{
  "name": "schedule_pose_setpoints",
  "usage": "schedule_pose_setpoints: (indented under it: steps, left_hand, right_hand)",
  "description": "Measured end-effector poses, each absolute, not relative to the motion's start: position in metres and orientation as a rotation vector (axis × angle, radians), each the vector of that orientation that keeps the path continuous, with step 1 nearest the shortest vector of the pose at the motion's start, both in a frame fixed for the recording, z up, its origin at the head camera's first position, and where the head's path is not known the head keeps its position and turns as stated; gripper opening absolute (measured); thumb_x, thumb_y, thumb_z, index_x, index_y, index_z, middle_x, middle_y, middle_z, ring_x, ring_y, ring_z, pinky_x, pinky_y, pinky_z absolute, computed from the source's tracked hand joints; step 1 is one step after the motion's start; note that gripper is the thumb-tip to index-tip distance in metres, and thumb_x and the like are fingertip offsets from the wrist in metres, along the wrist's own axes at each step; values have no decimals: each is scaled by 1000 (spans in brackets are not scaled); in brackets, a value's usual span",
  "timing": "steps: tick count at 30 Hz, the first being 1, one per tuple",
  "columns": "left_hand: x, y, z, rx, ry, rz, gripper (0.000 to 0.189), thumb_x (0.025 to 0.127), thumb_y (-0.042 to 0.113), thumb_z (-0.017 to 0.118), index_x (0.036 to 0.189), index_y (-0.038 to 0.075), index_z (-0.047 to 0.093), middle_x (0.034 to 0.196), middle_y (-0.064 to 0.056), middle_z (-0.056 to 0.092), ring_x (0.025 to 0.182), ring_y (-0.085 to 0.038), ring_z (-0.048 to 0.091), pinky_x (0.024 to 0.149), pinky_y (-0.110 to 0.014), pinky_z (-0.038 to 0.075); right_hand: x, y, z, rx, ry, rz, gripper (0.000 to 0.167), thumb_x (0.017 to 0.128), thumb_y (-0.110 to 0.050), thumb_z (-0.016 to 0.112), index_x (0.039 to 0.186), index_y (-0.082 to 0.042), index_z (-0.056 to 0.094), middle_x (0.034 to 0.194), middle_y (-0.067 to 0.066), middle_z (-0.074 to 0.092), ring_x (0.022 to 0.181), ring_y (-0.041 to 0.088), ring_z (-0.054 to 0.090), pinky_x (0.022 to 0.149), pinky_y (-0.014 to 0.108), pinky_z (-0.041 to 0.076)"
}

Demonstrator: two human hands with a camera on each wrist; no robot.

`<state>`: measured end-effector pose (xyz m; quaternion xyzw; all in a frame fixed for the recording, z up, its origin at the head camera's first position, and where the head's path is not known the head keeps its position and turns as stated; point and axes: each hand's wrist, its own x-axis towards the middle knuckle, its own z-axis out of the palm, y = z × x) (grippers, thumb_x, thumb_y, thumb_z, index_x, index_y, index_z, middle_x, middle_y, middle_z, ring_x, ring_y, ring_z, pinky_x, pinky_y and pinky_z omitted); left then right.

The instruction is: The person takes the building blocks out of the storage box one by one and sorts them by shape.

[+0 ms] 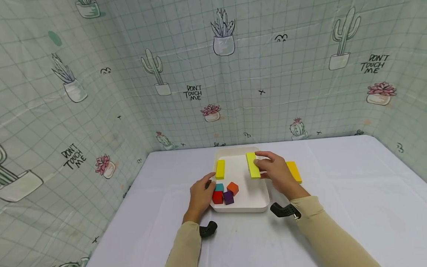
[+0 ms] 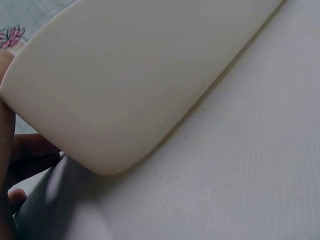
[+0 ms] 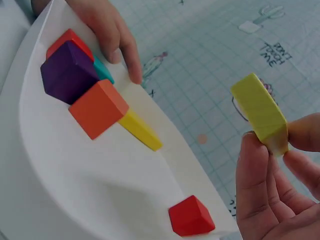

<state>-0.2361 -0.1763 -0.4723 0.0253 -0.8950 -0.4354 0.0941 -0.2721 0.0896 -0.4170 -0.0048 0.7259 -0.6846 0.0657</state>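
Backdrop [image 1: 253, 74]: cactus print
Right hand [image 1: 276, 171]: pinches yellow block [image 1: 252, 165] above tray [image 1: 240, 210]
Left hand [image 1: 201, 195]: touching tray, grip unclear
Block: seemingly being carried; next likely calls for gentle lowering

From afar, I'm seeing a plain beige left sleeve [image 1: 185, 243] and a matching right sleeve [image 1: 331, 230]; a curved black left wrist camera [image 1: 208, 229] and black right wrist camera [image 1: 282, 210] are jutting out.

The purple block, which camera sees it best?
The right wrist view: the purple block looks biggest there, though an orange block overlaps its edge. The head view shows it small, in the tray; the left wrist view doesn't show it.
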Motion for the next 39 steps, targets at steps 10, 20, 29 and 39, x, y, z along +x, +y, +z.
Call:
schedule_pose_setpoints:
  steps: [10, 20, 29, 39]
  left_hand:
    - [-236, -176, -473, 67, -2648, -1277, 38, 100, 25, 58, 138, 26, 63, 120, -7, 66, 113, -28, 57, 104, -55, 43]
    - [-235, -176, -473, 77, -2642, -1284, 38, 100, 25, 58, 138, 27, 63, 121, -6, 66, 114, -27, 57, 104, -54, 44]
    - [-236, -176, -474, 56, -2637, -1275, 38, 100, 25, 58, 138, 26, 63, 120, -7, 67, 113, -27, 58, 104, -53, 44]
    - [-235, -175, -472, 71, -2638, -1292, 38, 100, 26, 58, 138, 26, 63, 123, -8, 66, 114, -28, 57, 105, -53, 43]
  right_hand:
    - [-266, 120, -411, 11, 2248, -2141, 53, 102, -35, 57, 149, -12, 47, 138, 17, 52, 113, 31, 55, 83, 24, 56]
    - [-265, 147, -413, 73, 2266, -2147, 57, 102, -36, 57, 151, -12, 45, 143, 17, 46, 117, 30, 52, 84, 22, 55]
    - [-264, 176, -418, 129, 2233, -2103, 59, 103, -29, 55, 156, -11, 36, 156, 18, 34, 124, 32, 44, 83, 17, 53]
    - [-265, 202, -421, 158, 2193, -2108, 62, 103, -26, 55, 157, -8, 31, 160, 20, 24, 126, 31, 41, 82, 18, 53]
